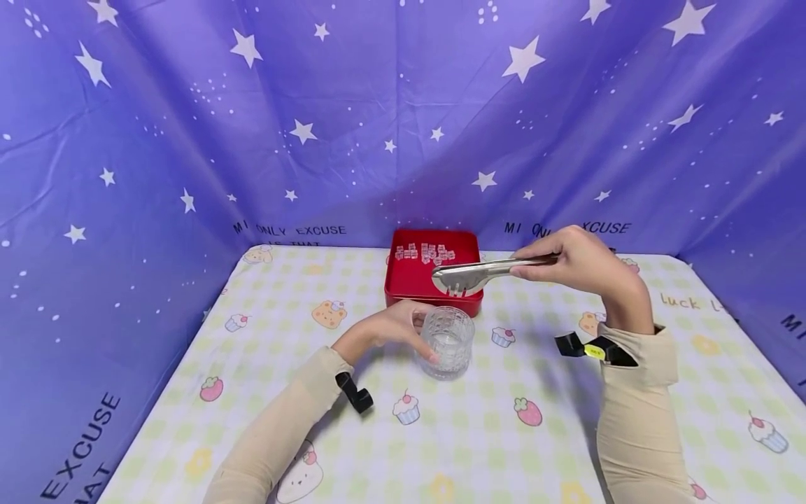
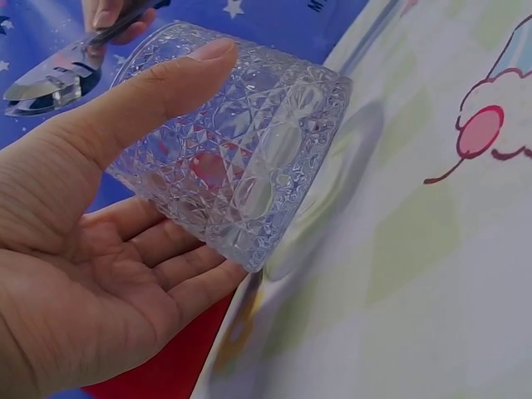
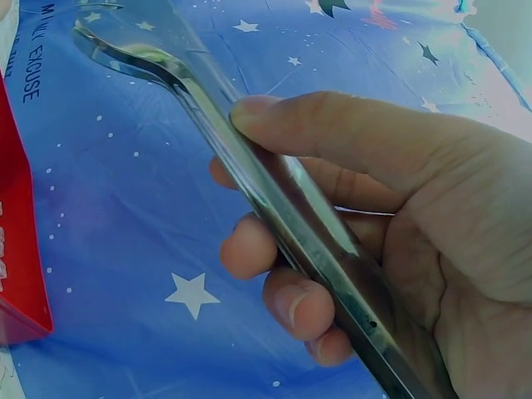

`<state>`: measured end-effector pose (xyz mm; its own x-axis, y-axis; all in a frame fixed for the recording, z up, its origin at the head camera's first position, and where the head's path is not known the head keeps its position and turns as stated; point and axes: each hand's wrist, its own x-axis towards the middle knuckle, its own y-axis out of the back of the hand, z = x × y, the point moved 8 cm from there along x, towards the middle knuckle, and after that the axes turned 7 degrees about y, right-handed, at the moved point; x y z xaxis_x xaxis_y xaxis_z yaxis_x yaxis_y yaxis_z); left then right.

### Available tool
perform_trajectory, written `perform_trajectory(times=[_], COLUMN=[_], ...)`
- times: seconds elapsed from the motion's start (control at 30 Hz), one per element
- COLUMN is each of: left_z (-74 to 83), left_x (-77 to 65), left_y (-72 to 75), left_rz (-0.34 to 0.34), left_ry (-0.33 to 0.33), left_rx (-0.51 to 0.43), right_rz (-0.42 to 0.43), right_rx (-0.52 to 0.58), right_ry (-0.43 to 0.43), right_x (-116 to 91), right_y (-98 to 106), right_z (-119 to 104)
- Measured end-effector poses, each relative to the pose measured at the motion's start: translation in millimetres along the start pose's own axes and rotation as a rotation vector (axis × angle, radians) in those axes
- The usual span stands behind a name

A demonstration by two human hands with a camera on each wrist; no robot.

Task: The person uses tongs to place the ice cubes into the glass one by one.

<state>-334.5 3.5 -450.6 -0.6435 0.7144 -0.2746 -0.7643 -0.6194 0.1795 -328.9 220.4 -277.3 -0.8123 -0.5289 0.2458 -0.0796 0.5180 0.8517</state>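
My left hand point(image 1: 398, 326) holds a clear, patterned drinking glass point(image 1: 452, 339), thumb on its near side and fingers behind. The glass stands upright at the near edge of a red box point(image 1: 403, 290). Metal serving tongs point(image 1: 485, 269) are gripped in my right hand point(image 1: 582, 262), raised over the table. Their toothed heads point(image 2: 54, 87) hang above the box's front right part and sit close together; whether a piece lies between them I cannot tell. Inside the box, several small clear cubes point(image 1: 431, 253) are clustered toward the back.
A checked tablecloth point(image 1: 352, 448) with cupcake, bear and strawberry prints covers the table. Behind and at both sides hangs a purple star-printed cloth point(image 1: 403, 140). Black straps point(image 1: 355, 393) circle both wrists over beige sleeves.
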Motion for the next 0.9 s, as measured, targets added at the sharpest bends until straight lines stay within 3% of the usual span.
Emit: perform_trajectory(times=[0.43,0.9], left_z=[-3.3,-8.2], left_x=[1.3,-0.1], left_y=[0.4,3.0], left_rz=[-0.06,-0.013], left_ry=[-0.022,0.036], left_rx=[-0.037,-0.007], right_rz=[-0.098,-0.19], right_rx=[-0.028,-0.098], right_ry=[0.004,-0.011], right_x=[4.1,9.2], right_y=[-12.7,-29.0], right_z=[-2.3,-5.6])
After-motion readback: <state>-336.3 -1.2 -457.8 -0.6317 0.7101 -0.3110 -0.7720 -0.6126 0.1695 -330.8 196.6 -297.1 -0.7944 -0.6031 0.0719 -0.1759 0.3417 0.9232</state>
